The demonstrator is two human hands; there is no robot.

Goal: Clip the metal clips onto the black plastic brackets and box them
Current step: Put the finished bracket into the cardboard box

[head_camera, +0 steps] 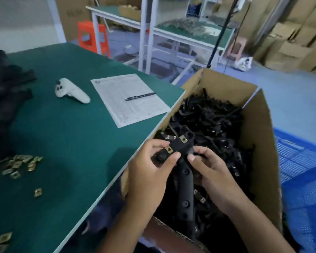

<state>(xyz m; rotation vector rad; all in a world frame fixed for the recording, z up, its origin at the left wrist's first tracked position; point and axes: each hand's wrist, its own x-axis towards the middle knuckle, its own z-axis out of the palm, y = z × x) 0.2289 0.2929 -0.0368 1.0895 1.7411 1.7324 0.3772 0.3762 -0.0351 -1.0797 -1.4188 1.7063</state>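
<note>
Small factory or assembly workshop: green-topped workbench (67, 128) bearing loose metal clips (16, 166) and a printed sheet (130, 99) with pen (140, 96); cardboard box (259, 143) heaped with black plastic brackets (213, 125); further green benches on white frames (193, 34); stacked cartons (299, 39) along the wall; orange plastic stool (93, 38); blue crate (303, 179) on a painted floor.

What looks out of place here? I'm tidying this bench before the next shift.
A few metal clips lie scattered on the green table, apart from the main pile. A white controller sits beside the paper, unrelated to the clipping. Both hands hold a bracket over the box; nothing looks damaged.
</note>
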